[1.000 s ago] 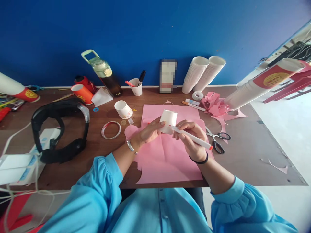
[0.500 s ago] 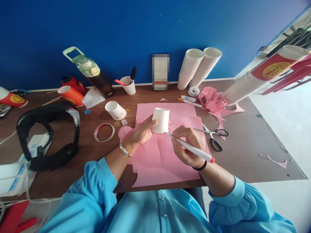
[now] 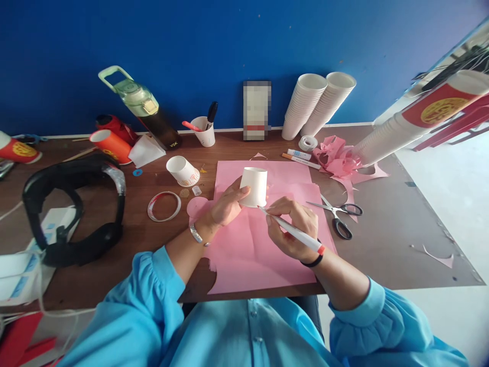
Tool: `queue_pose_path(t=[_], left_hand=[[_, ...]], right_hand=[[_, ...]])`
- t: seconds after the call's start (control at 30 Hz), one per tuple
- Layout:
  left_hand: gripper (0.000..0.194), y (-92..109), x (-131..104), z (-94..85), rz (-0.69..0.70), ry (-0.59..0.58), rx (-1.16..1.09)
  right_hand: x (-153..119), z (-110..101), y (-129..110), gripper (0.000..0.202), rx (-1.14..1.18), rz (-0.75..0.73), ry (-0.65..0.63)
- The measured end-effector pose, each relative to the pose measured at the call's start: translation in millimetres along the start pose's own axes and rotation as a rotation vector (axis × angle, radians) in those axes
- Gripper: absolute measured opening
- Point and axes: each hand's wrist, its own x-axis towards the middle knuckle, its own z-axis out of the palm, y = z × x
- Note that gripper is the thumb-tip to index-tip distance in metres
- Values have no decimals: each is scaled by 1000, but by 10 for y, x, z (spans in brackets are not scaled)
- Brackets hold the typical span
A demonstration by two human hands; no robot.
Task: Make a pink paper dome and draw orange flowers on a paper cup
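Note:
A plain white paper cup (image 3: 254, 186) is gripped in my left hand (image 3: 227, 204), thumb on its near side and the other fingers mostly hidden behind it. The cup looks upside down, its wider rim toward me. My right hand (image 3: 293, 227) is closed round a white marker (image 3: 300, 234) with a red end. The marker's tip is at the cup's lower rim; whether it touches I cannot tell. Under both hands lie sheets of pink paper (image 3: 263, 260). Scissors (image 3: 336, 210) with black handles lie spread to the right of my right hand.
At the left stand a paper cup with orange marks (image 3: 182, 171), a tape roll (image 3: 164, 206), a bottle (image 3: 148, 109) and a black ring-shaped device (image 3: 32, 204). Stacked white cups (image 3: 303, 107), two markers (image 3: 301, 159) and pink scraps (image 3: 338, 155) lie toward the back right.
My right hand and the marker have shifted slightly left, the tip moving a little along the cup's rim. The cup stays in my left hand; the view has shifted slightly.

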Motion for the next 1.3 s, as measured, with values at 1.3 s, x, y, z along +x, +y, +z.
queue_pose_path(t=[1.3], left_hand=[[45, -45, 0, -41, 26, -47, 101]], right_hand=[[7, 15, 59, 19, -156, -84, 54]])
